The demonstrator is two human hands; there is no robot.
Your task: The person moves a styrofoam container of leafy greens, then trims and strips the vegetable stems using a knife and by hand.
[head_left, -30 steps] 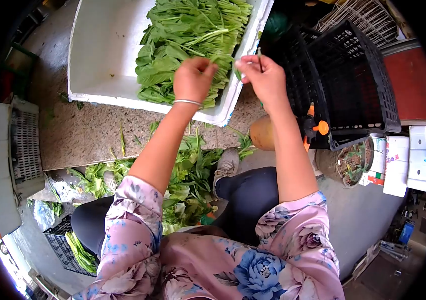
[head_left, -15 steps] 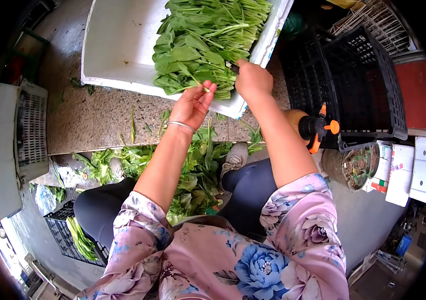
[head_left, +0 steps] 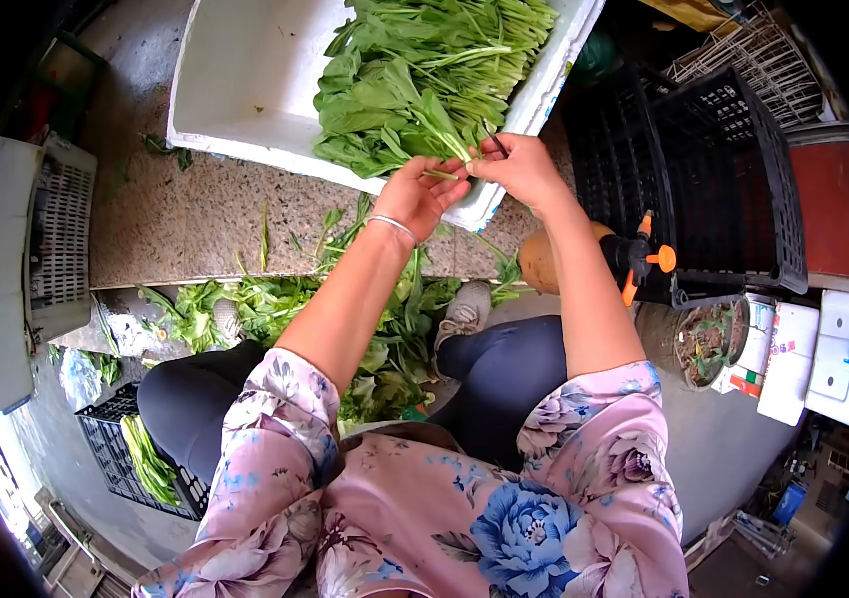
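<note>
Rows of leafy greens [head_left: 414,80] lie in a white foam box [head_left: 235,75], stalks pointing right. At its near edge, my left hand [head_left: 422,197] has its fingers curled around a pale green stem [head_left: 441,175]. My right hand [head_left: 522,171] touches it, thumb and fingers pinched on the stalk of a leafy green [head_left: 444,122]. A thin dark tool [head_left: 496,143], perhaps a small blade, sticks out of the right hand's grip; its full shape is hidden.
The box rests on a stone ledge [head_left: 195,219]. Leaf trimmings [head_left: 384,349] pile between my feet. A spray bottle [head_left: 634,254] and black crates [head_left: 723,179] stand right. A black crate [head_left: 125,468] with greens sits lower left, below a white crate [head_left: 60,234].
My right hand has come down and closed on a leafy green's stalk, meeting my left hand. The left hand has shifted right. The view has moved slightly.
</note>
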